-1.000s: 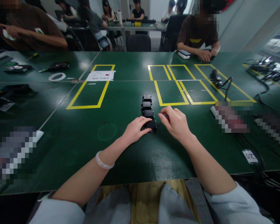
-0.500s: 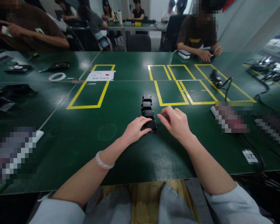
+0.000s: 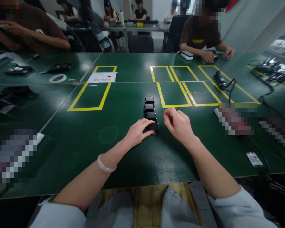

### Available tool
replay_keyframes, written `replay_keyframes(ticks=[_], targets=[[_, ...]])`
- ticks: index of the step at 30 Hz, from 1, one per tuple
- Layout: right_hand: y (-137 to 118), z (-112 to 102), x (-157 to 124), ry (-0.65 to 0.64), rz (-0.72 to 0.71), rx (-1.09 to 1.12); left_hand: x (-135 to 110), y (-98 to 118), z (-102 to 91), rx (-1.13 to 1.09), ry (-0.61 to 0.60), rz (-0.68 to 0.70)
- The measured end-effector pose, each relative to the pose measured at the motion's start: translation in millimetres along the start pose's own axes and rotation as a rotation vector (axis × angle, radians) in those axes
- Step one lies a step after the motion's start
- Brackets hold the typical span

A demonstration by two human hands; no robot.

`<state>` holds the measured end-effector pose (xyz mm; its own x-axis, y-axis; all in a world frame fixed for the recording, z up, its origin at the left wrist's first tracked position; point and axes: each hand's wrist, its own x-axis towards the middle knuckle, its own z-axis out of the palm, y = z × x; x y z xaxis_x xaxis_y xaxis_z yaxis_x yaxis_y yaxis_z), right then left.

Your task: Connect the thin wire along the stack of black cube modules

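Note:
Several small black blocks (image 3: 149,107) with shiny points at their sides stand in a row on the green table. My left hand (image 3: 139,130) rests on the table and grips the nearest black block (image 3: 153,127) between thumb and fingers. To the right of that block is my right hand (image 3: 179,124), its thumb and fingers curled into a pinch. A thin dark line runs from the block's right side toward the pinch; whether my fingers hold it is unclear.
Yellow tape outlines (image 3: 177,106) mark the table beyond my hands. A paper sheet (image 3: 102,77) and a white ring (image 3: 58,78) lie left. A black cylindrical device (image 3: 219,79) with a cable and a blurred device (image 3: 234,118) are right. Co-workers sit opposite.
My right hand's thumb and fingertips have drawn closer together and slightly away from the block. The left hand has stayed put. The co-worker at right has moved one hand outward.

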<state>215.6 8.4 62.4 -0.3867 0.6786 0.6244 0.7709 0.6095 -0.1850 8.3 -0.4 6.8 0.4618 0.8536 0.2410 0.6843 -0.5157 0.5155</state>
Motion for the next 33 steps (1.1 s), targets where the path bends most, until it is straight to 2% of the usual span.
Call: replay_keyframes(ticks=[8, 33], targets=[[0.4, -0.9, -1.0, -0.043, 0.011, 0.036, 0.0, 0.8, -1.5, 0.006, -0.013, 0.002], [-1.7, -3.2, 0.4, -0.042, 0.020, 0.039, -0.2, 1.2, -1.6, -0.002, -0.005, -0.002]])
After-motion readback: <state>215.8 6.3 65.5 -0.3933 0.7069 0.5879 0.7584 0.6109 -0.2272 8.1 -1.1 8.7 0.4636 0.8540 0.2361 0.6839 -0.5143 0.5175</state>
